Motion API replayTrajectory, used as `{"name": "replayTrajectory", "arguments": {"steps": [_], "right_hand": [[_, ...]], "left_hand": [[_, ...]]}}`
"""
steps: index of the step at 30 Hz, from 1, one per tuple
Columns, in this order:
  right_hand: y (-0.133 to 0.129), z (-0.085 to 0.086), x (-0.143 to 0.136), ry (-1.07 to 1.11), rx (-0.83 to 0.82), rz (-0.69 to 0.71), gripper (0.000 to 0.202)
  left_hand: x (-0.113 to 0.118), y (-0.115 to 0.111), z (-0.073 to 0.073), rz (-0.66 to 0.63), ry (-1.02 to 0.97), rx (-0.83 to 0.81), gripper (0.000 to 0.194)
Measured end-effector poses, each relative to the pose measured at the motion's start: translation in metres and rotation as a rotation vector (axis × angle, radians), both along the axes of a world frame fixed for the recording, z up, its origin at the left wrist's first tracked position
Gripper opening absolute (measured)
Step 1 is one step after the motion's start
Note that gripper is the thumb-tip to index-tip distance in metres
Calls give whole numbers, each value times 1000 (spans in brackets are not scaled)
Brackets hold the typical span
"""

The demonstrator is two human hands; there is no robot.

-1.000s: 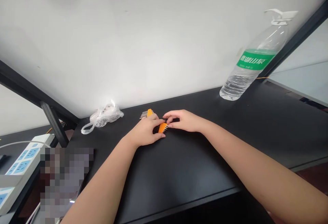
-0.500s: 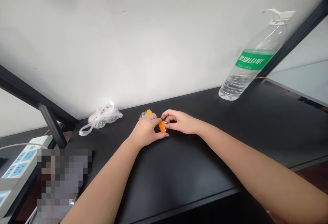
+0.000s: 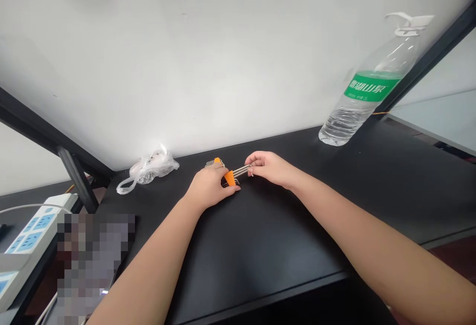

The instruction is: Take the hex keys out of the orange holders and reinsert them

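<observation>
An orange holder [image 3: 229, 178] with several metal hex keys lies low over the black tabletop, partly covered by my left hand [image 3: 210, 183]. The fingers of that hand are closed around the holder. Its far orange end [image 3: 217, 160] and some key tips show beyond the knuckles. My right hand [image 3: 269, 167] pinches the bent ends of a few long hex keys [image 3: 241, 170], which stick out of the holder toward the right. Shorter bent key ends remain beside my left thumb. Exactly how many keys the right fingers grip is hard to make out.
A crumpled clear plastic bag [image 3: 152, 167] lies at the back left near the wall. On the right stands a large water bottle [image 3: 366, 89] with a green label. A white power strip [image 3: 33, 235] and a blurred-out item [image 3: 96, 260] sit at the left. Black frame bars flank the tabletop.
My right hand has moved a little right, away from the holder, drawing a few long hex keys partly out. My left hand keeps hold of the holder.
</observation>
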State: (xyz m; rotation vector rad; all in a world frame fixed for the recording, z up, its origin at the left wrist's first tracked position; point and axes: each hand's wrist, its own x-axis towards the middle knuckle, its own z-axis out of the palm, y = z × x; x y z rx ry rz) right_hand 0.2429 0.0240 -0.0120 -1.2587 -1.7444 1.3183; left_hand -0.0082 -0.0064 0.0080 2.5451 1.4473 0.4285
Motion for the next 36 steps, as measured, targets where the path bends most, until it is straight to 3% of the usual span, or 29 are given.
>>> {"name": "replayTrajectory", "arguments": {"steps": [5,16,36], "right_hand": [[8,2,18,-170,24,-83,20],[16,-5,23,-582,398,-97,14],[6,4,22,-615,426,176,11]], "left_hand": [[-4,1,3,10,-19,0,33],[-2,1,-2,7,-49,8,33],[0,1,-5,-3,-58,1,36]]}}
